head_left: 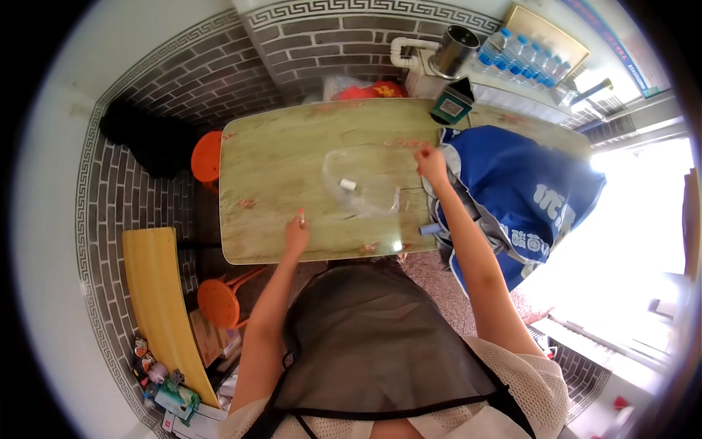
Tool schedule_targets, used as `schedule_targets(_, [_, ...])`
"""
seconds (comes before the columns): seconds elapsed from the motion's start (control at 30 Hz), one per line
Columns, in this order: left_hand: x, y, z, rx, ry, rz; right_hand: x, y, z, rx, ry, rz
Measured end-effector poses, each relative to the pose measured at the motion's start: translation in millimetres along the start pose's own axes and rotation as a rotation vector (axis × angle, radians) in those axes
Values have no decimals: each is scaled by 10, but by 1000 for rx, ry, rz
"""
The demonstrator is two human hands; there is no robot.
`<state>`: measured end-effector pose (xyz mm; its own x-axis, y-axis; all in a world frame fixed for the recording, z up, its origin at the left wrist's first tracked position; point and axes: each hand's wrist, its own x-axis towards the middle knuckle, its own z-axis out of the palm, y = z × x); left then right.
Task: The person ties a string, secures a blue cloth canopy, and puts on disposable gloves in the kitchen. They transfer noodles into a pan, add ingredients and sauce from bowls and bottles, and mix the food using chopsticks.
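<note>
Fingers [299,225] of my left hand [296,238] pinch one red-tipped object [301,216]; beside blue cloth [497,164], my right hand [431,162] curls, its grip unclear.

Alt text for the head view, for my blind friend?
A person's left hand holds a small orange-tipped item over a greenish table; the right hand is beside white-lettered blue fabric. Clear plastic and a small white object lie between them.
</note>
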<state>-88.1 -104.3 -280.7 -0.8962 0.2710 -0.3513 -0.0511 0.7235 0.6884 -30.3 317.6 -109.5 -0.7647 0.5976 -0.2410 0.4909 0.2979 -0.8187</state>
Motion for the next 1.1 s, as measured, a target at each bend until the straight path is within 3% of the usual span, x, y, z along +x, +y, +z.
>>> schedule_targets(0.03, [-45,195,18,99,94,62,37,267,64,-137,-19,96])
schedule_targets(0.1, [-29,381,63,196,182,131,94,991,388,-497,113,-127])
schedule_targets(0.2, [8,492,149,153,250,189,-124,1175,622,-494,74,-32])
schedule_targets(0.27, [-9,624,119,204,137,65,-110,1454,874,-601,82,-4])
schedule_targets(0.47, [-74,646,196,179,132,63,-286,1078,892,-641,64,29])
schedule_targets(0.6, [-132,633,192,197,137,60,-267,1124,948,-626,93,13])
schedule_targets(0.8, [-248,776,144,196,385,189,-194,1223,929,-596,52,44])
schedule_targets(0.9, [-362,1239,47,71,368,241,-171,1248,852,-546,55,95])
schedule_targets(0.97, [-476,1730,10,-170,299,266,-186,1182,695,-170,-72,262])
schedule_targets(1.0, [-531,1991,0,-169,296,268,-168,1236,662,-169,-70,265])
schedule_targets(1.07, [-590,2437,78,-309,76,352,-131,1431,647,-60,157,183])
schedule_targets(1.1, [-564,2559,216,-311,30,413,-164,1449,618,-60,163,188])
